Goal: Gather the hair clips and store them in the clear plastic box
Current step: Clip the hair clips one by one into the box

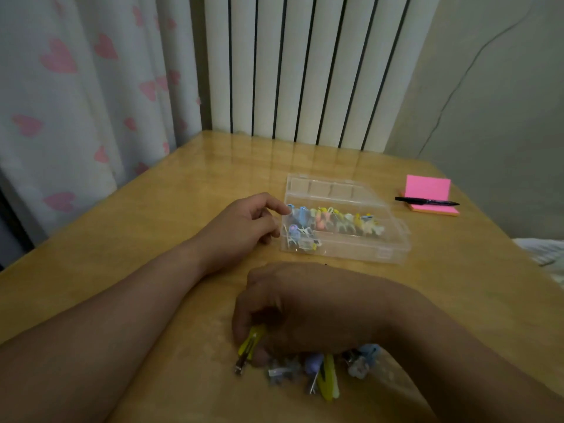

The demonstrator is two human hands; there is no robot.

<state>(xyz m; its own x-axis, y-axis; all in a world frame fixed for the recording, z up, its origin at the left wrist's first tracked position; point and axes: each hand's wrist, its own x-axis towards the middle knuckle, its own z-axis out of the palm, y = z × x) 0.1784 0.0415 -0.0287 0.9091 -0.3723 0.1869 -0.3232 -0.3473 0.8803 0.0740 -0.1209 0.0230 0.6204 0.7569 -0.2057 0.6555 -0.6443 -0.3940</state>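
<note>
The clear plastic box (393, 248) lies open on the wooden table, its lid tilted up at the back. A row of small pastel hair clips (338, 222) fills its far side. My left hand (244, 227) rests at the box's left end, with the forefinger touching its corner and nothing held. Nearer to me, my right hand (299, 309) is bent down over a loose pile of hair clips (323, 372) and pinches a yellow snap clip (250, 346) between thumb and fingers. Part of the pile is hidden under that hand.
A pink sticky-note pad (427, 190) with a black pen (427, 202) across it lies at the table's right, behind the box. A white radiator (305, 71) and a heart-print curtain (76, 102) stand beyond the table's far edge.
</note>
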